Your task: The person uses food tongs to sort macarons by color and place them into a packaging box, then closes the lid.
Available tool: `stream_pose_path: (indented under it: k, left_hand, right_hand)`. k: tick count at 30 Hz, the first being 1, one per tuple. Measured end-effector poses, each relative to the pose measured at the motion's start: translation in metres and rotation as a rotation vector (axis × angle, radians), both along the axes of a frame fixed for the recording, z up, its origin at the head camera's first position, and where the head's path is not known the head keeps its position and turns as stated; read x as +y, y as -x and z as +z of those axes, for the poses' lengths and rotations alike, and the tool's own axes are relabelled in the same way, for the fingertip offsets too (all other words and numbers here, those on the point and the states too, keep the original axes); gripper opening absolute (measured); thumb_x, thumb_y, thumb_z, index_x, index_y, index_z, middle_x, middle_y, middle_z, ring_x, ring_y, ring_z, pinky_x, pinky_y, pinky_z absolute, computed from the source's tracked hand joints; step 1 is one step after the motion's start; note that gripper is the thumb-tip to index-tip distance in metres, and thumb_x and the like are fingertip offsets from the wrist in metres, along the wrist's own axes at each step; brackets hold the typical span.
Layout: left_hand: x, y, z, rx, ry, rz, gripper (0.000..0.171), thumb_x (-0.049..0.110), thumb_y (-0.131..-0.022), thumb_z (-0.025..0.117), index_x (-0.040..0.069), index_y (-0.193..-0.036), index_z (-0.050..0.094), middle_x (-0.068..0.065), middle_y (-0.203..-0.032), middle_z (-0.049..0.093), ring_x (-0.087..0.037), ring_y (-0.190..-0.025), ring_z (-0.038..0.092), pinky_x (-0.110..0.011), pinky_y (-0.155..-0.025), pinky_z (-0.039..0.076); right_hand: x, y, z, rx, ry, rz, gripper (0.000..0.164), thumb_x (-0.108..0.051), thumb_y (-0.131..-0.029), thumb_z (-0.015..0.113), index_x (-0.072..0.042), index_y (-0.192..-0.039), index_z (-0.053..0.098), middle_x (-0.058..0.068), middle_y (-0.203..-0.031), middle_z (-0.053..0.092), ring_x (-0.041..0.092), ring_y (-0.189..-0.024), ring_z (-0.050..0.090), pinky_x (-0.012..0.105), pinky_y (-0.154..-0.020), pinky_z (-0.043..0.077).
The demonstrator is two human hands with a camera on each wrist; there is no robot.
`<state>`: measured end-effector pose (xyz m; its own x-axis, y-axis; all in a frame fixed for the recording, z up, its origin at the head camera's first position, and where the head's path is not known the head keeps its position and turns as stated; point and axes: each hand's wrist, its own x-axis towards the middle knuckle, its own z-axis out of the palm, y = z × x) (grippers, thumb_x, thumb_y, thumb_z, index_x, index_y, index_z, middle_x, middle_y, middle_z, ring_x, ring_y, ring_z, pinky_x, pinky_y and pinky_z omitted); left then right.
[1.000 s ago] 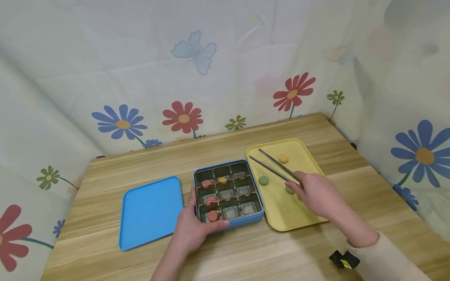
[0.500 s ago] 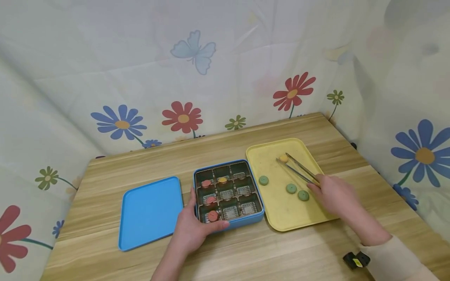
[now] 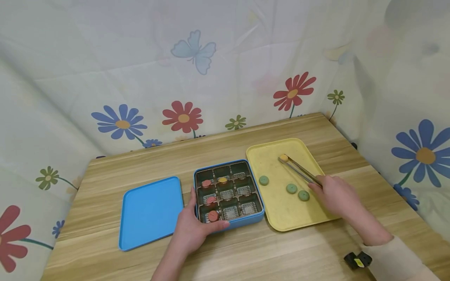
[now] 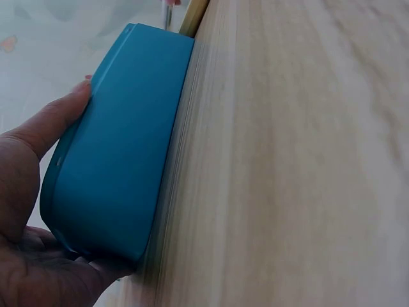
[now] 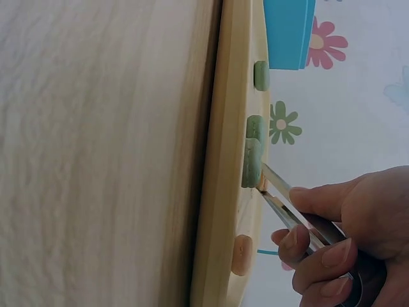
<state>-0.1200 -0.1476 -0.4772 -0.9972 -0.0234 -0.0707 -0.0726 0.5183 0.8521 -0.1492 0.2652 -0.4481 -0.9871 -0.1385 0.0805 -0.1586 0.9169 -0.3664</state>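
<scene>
My left hand (image 3: 192, 228) holds the near left corner of a blue box (image 3: 242, 221), thumb along the front and fingers on the left side. In the left wrist view the box wall (image 4: 121, 141) stands against the palm. A clear plastic insert (image 3: 231, 210) divides the box into compartments; three pinkish-red macarons (image 3: 213, 216) sit in the left column and a yellow one (image 3: 222, 180) in the middle. My right hand (image 3: 335, 195) grips metal tongs (image 3: 302, 170), their tips at a yellow macaron (image 3: 284, 157) on the yellow tray (image 3: 281, 218).
Three green macarons (image 3: 291, 188) lie on the tray. The right wrist view also shows an orange-brown macaron (image 5: 241, 254) there. A blue lid (image 3: 151, 212) lies left of the box on the wooden table (image 3: 277, 257). Flowered cloth (image 3: 225, 86) hangs behind.
My right hand has moved right with the tongs, from over the tray's left part to the yellow macaron, and the tips have drawn together around it. My left hand stays on the box.
</scene>
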Motion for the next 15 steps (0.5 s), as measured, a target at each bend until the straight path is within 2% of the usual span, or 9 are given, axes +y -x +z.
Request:
stream_pose_path:
  k: [7,15]
  left_hand:
    - [0.001,0.000,0.000,0.000,-0.012,-0.004,0.153,0.058,-0.054,0.104,0.032,-0.172,0.011,0.001,-0.126,0.071,-0.026,-0.131,0.057,-0.049,-0.106,0.047]
    - [0.001,0.000,0.000,-0.023,0.002,0.011,0.155,0.059,-0.053,0.103,0.028,-0.172,0.009,-0.003,-0.131,0.069,-0.029,-0.134,0.054,-0.051,-0.106,0.048]
  right_hand:
    - [-0.003,-0.006,0.012,0.020,0.035,0.015,0.033,-0.028,-0.110,0.060,-0.011,-0.083,0.058,0.001,-0.061,0.040,0.018,-0.052,0.038,0.035,-0.048,0.031]
    - [-0.017,-0.019,0.039,0.080,0.068,0.073,0.037,-0.036,-0.111,0.058,-0.015,-0.081,0.056,-0.003,-0.060,0.038,0.014,-0.050,0.035,0.032,-0.048,0.029]
